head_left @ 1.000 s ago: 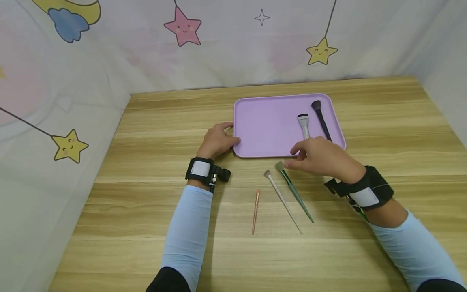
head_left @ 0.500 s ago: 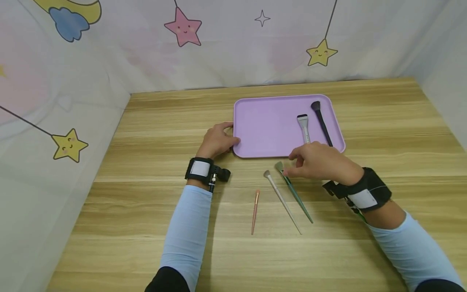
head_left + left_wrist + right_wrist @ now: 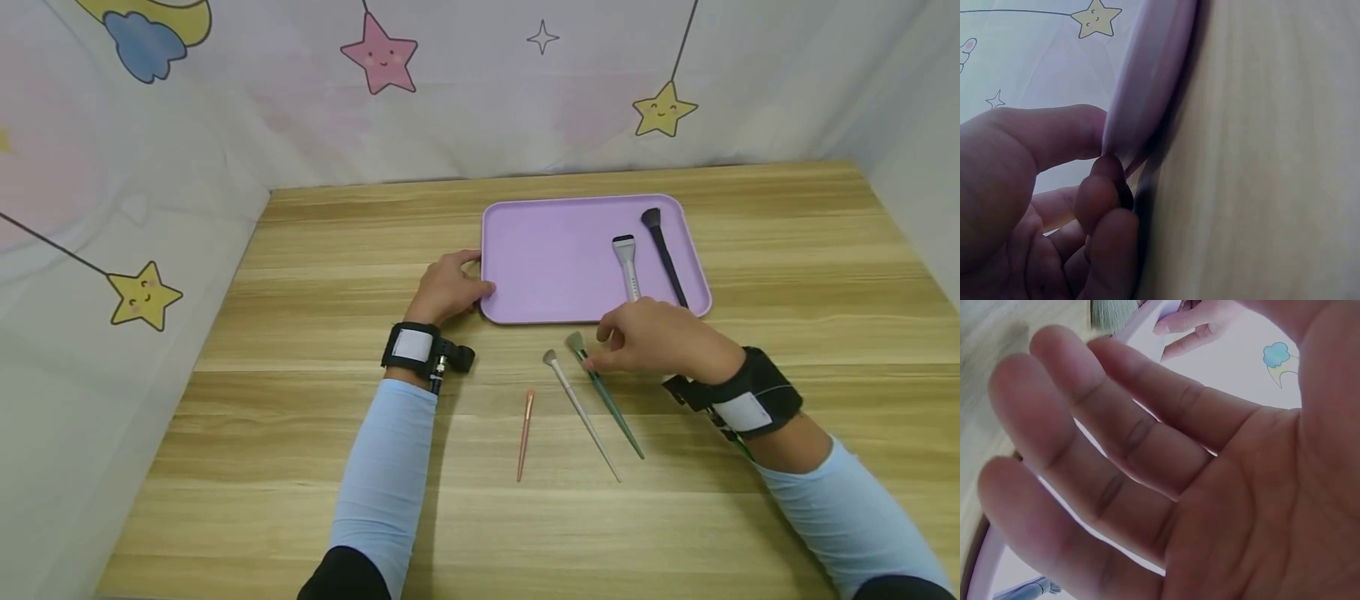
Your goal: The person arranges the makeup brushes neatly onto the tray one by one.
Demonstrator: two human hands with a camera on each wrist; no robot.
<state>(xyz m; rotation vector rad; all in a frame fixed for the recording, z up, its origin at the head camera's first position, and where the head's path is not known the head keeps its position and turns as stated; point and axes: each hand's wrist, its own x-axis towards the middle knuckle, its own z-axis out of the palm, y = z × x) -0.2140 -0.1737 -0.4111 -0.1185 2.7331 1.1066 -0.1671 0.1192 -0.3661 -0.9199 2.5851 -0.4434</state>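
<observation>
In the head view my left hand (image 3: pixel 444 290) pinches the left rim of a purple tray (image 3: pixel 555 260). The left wrist view has the thumb on the tray's rim (image 3: pixel 1141 87) and curled fingertips under it. My right hand (image 3: pixel 660 337) is over the tray's front right edge, its thumb tip right at the ferrule of a green makeup brush (image 3: pixel 611 408) lying on the table. Its other fingers are loosely bent and apart from the thumb. In the right wrist view the brush's green bristles (image 3: pixel 1113 314) show beyond the fingertips.
A flat-tipped grey brush (image 3: pixel 627 262) and a black brush (image 3: pixel 663 254) lie in the tray's right part, handle ends behind my right hand. On the wooden table (image 3: pixel 300 467) lie a white-handled brush (image 3: pixel 581 412) and a short pink brush (image 3: pixel 525 437). A patterned curtain (image 3: pixel 465 108) stands behind.
My right hand has moved slightly toward me, its thumb going from beside the green brush's bristles to its ferrule. My left hand and the tray have stayed put.
</observation>
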